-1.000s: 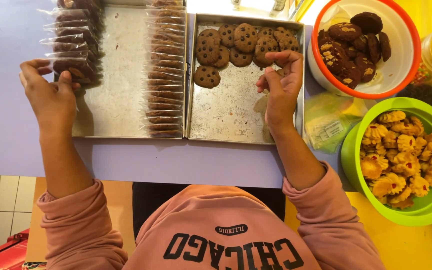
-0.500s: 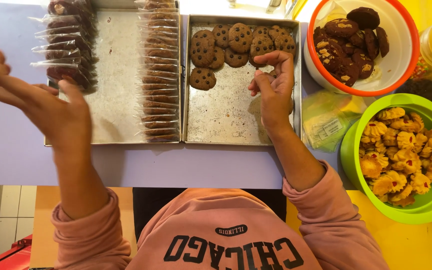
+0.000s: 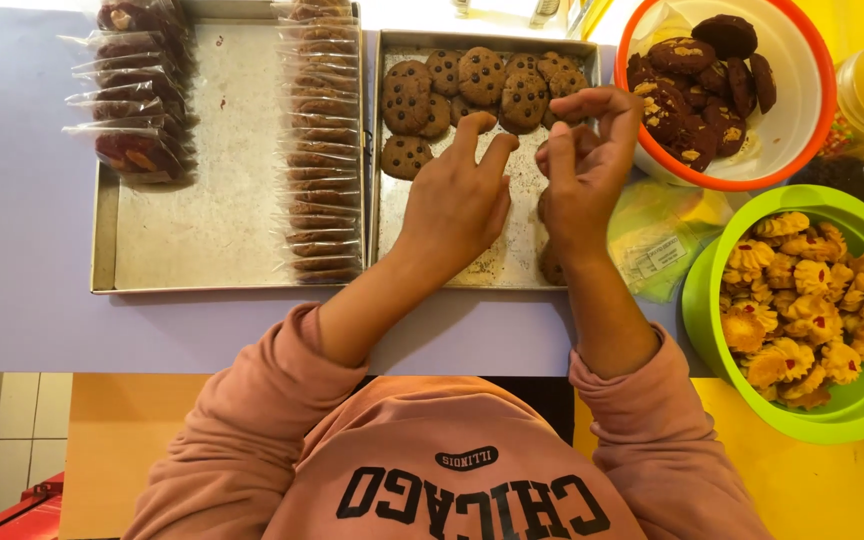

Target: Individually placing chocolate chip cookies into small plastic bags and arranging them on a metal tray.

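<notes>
Now, both hands: they are over the right-hand silver metal baking tray (image 3: 512, 262), which sits on the pale purple counter (image 3: 22, 220).
Left hand (image 3: 457, 205): it lies flat and open on the tray floor, fingers spread and pointing up at the round brown chocolate chip cookies (image 3: 480, 75). It holds nothing. Its fingertips are just beside the cookies.
Right hand (image 3: 582, 160): it is lifted a little over the tray, with fingers loosely curled. Whether it pinches something small is too hard to tell.
Cookies: they are bunched at the top of the tray, some lying on each other. One cookie sits a bit apart on the left, and part of another shows under the right wrist.
Left silver metal tray (image 3: 222, 220): it touches the other tray side by side. A long row of cookies in clear plastic bags (image 3: 320, 150) runs down its right side. More bagged dark cookies (image 3: 132, 95) are stacked in its top left corner.
White bowl with an orange rim (image 3: 802, 110): it is right of the tray and holds dark chocolate cookies.
Green plastic bowl (image 3: 852, 415): it is below the orange one, full of yellow flower-shaped cookies with red dots.
Person: wears a pink sweatshirt (image 3: 422, 460).
</notes>
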